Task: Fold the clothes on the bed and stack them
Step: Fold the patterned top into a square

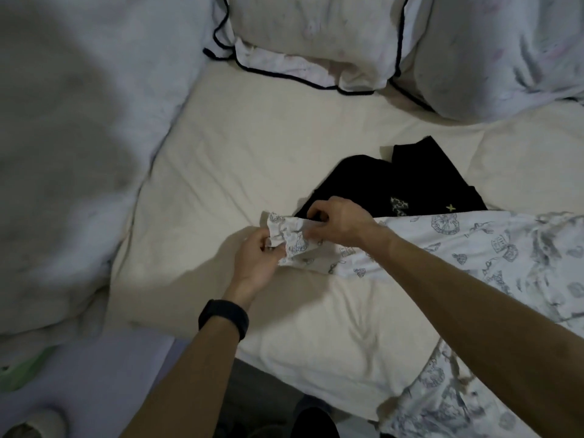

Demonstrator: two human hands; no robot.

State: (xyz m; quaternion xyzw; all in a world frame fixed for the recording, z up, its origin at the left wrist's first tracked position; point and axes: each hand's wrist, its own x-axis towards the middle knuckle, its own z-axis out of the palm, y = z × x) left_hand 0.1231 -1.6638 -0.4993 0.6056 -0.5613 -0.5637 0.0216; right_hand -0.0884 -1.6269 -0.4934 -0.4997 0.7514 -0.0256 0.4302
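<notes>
A white garment with blue printed drawings (467,248) stretches from the bed's right side toward the middle and hangs over the near edge at the lower right. Both hands pinch its bunched left end: my left hand (257,263), with a black band on the wrist, holds it from below, and my right hand (338,221) grips it from above. Behind my right hand a black garment (401,181) with a small pale print lies loosely on the cream sheet (252,159).
Two pillows with dark piping (316,42) lie at the head of the bed. A rumpled pale duvet (72,153) is heaped along the left. The floor and a slipper (38,425) show at the bottom left.
</notes>
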